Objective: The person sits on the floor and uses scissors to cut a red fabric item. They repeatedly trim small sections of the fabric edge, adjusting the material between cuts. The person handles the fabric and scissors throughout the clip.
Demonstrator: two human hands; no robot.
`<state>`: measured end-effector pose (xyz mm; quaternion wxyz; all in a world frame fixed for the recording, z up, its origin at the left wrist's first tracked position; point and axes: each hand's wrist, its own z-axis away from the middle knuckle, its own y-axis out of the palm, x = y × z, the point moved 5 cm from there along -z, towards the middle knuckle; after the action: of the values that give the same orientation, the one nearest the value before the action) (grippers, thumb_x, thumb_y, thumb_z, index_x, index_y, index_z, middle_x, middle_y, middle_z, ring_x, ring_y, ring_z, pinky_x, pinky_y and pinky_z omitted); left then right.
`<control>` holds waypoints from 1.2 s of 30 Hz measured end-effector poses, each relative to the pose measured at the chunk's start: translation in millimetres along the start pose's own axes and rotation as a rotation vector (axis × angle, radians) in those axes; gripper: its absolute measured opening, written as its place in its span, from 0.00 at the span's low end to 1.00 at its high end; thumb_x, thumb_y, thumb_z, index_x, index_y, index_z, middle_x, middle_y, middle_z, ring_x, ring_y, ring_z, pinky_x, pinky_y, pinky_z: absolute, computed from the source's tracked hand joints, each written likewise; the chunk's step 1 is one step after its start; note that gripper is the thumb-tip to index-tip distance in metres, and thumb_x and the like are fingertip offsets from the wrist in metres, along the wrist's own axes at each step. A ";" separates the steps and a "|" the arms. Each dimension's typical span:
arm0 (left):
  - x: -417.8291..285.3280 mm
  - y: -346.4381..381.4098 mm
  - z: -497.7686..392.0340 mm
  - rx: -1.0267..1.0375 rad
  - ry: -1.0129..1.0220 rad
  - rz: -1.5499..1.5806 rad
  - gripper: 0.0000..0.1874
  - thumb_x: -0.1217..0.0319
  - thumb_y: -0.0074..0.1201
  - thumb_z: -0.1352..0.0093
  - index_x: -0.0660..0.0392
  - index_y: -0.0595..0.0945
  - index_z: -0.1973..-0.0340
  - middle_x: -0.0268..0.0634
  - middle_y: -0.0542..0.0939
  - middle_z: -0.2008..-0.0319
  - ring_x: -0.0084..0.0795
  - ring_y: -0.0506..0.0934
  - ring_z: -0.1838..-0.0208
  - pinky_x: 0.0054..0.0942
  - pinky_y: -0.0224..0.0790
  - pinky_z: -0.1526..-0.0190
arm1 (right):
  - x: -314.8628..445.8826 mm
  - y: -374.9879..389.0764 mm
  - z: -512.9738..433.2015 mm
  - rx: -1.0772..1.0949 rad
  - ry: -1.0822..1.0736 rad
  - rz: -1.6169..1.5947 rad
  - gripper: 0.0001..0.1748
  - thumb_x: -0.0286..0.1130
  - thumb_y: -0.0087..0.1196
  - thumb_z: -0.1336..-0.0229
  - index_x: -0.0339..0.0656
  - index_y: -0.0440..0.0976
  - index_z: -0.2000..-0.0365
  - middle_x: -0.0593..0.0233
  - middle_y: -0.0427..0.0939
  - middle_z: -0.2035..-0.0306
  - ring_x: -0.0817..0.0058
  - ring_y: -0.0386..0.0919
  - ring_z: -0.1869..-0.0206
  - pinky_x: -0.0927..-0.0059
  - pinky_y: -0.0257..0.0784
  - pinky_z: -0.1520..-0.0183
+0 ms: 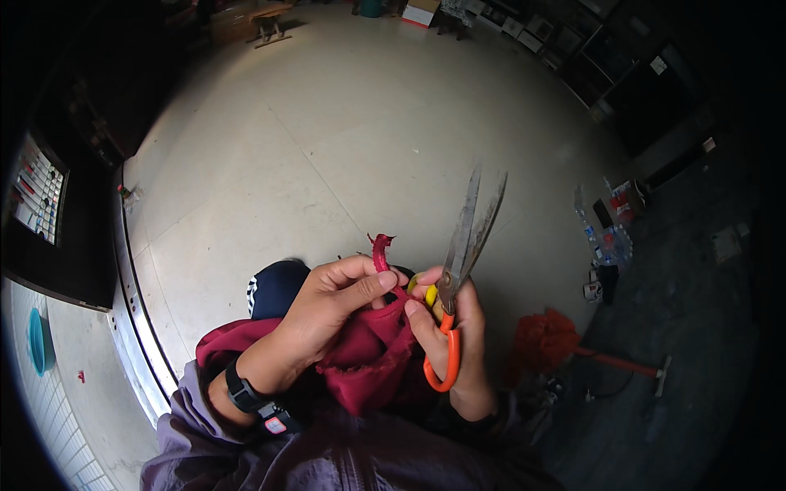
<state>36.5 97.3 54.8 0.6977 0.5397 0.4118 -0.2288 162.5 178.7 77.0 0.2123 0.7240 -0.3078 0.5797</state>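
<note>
Dark red fabric point(374, 350) with frayed edges lies gathered over my lap. My left hand point(344, 294) pinches its edge between thumb and fingers, where a narrow frayed strip point(381, 250) sticks up. Close on the right, my right hand point(451, 331) pinches the same edge with thumb and fingertips. Metal scissors point(470, 245) with an orange handle rest in that hand too, their blades slightly apart and pointing up and away from me. Something yellow point(431, 296) shows at my right fingers, partly hidden; I cannot tell what it is.
Plastic bottles point(608, 245) stand or lie on the floor at the right. Nearer are a red bag point(545, 337) and a red bar with a metal end point(620, 361). A metal door track point(138, 331) runs along the left, with a teal basin point(40, 341) beyond it. A small wooden stool point(270, 24) is far ahead.
</note>
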 end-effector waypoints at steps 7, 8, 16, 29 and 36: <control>8.5 6.9 3.8 0.080 0.102 0.110 0.12 0.66 0.46 0.24 0.59 0.79 0.65 0.33 0.79 0.68 0.21 0.73 0.63 0.21 0.65 0.54 | -8.2 -0.8 0.6 -0.245 -0.189 0.345 0.11 0.17 0.53 0.45 0.34 0.69 0.60 0.63 0.73 0.66 0.78 0.73 0.70 0.75 0.72 0.65; 12.5 3.1 5.6 -0.005 0.073 0.076 0.12 0.66 0.46 0.25 0.59 0.77 0.68 0.35 0.77 0.71 0.26 0.72 0.66 0.24 0.63 0.59 | -11.8 2.0 -0.2 -0.263 -0.172 0.332 0.11 0.17 0.53 0.45 0.34 0.69 0.60 0.61 0.75 0.66 0.77 0.75 0.69 0.73 0.72 0.65; 4.1 -9.7 16.0 -0.038 0.065 0.192 0.13 0.65 0.47 0.25 0.58 0.77 0.69 0.34 0.77 0.72 0.23 0.72 0.66 0.23 0.64 0.58 | -12.6 0.5 0.1 -0.163 -0.140 0.224 0.13 0.13 0.51 0.46 0.37 0.66 0.61 0.66 0.70 0.70 0.83 0.70 0.70 0.80 0.69 0.64; -17.7 -36.1 54.1 -0.358 -0.017 -0.252 0.13 0.64 0.54 0.27 0.59 0.82 0.70 0.29 0.80 0.77 0.17 0.73 0.76 0.16 0.66 0.72 | 9.2 0.3 16.3 -0.103 -0.198 0.131 0.18 0.10 0.51 0.47 0.35 0.66 0.56 0.64 0.75 0.67 0.84 0.71 0.68 0.81 0.69 0.62; -22.7 -11.1 49.8 -0.144 0.279 -0.795 0.09 0.68 0.62 0.34 0.60 0.83 0.63 0.34 0.80 0.70 0.24 0.74 0.60 0.25 0.64 0.53 | 10.8 9.8 23.2 -0.015 -0.240 0.147 0.16 0.11 0.52 0.48 0.33 0.67 0.58 0.58 0.76 0.64 0.76 0.76 0.63 0.75 0.73 0.58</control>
<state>31.7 44.1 71.0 0.5290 0.3147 0.6930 -0.3754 173.6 154.1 81.5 0.1365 0.7621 -0.3875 0.5004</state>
